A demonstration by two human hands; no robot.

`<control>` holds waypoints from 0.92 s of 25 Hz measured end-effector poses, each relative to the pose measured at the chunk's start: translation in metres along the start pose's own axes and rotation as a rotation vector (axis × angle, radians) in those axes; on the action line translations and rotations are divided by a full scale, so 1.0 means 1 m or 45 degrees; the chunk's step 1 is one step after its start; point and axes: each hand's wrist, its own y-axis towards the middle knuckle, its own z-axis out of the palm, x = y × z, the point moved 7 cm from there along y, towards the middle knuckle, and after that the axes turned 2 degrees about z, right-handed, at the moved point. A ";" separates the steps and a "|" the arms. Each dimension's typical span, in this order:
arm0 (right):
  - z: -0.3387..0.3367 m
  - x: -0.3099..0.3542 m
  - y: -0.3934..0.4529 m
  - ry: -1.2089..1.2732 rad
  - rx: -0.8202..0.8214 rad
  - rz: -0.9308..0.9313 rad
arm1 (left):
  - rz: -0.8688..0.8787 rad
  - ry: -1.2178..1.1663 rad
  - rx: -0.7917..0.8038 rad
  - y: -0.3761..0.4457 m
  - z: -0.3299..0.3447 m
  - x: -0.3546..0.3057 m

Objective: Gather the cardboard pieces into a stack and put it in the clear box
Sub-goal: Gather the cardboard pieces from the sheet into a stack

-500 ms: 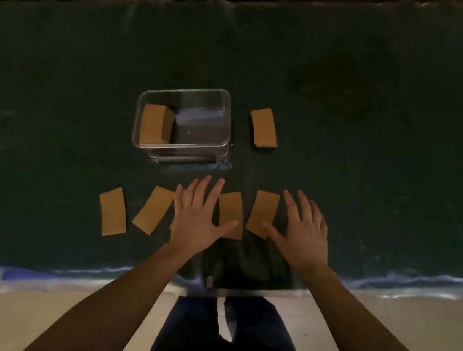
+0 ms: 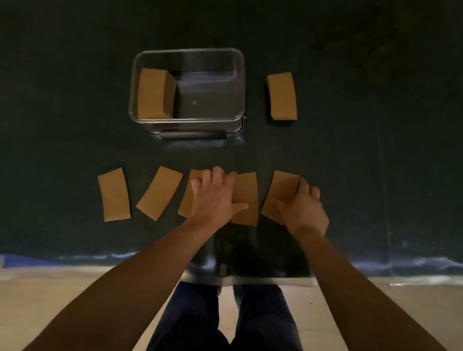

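Five brown cardboard pieces lie in a row near the table's front edge. My left hand (image 2: pixel 213 197) rests with curled fingers on the third cardboard piece (image 2: pixel 187 199), its thumb across the fourth piece (image 2: pixel 247 194). My right hand (image 2: pixel 305 209) grips the fifth piece (image 2: pixel 280 191), thumb on top and fingers hooked over its right edge. The leftmost piece (image 2: pixel 114 194) and the second piece (image 2: pixel 159 193) lie untouched. Behind the row, the clear box (image 2: pixel 191 50) holds a cardboard stack (image 2: pixel 152 94) at its left end. Another stack (image 2: pixel 282 96) lies right of the box.
A dark green mat (image 2: pixel 370 162) covers the table. Its front edge (image 2: pixel 12 261) shows blue, and a shiny plastic sheet (image 2: pixel 246 259) hangs over it at the middle. Below are my legs in dark trousers and a beige floor.
Both hands were flat with spread fingers; now their fingers have curled. The right hand has closed on the fifth piece and the left on the third.
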 end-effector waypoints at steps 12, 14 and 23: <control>0.014 0.005 0.010 0.383 -0.072 0.268 | -0.016 -0.203 0.003 0.012 -0.001 -0.003; 0.014 0.005 0.012 0.444 -0.058 0.292 | 0.024 -0.323 -0.061 0.009 -0.004 -0.004; 0.028 0.035 -0.001 1.385 0.395 0.235 | -0.152 -0.789 0.395 0.011 -0.011 0.083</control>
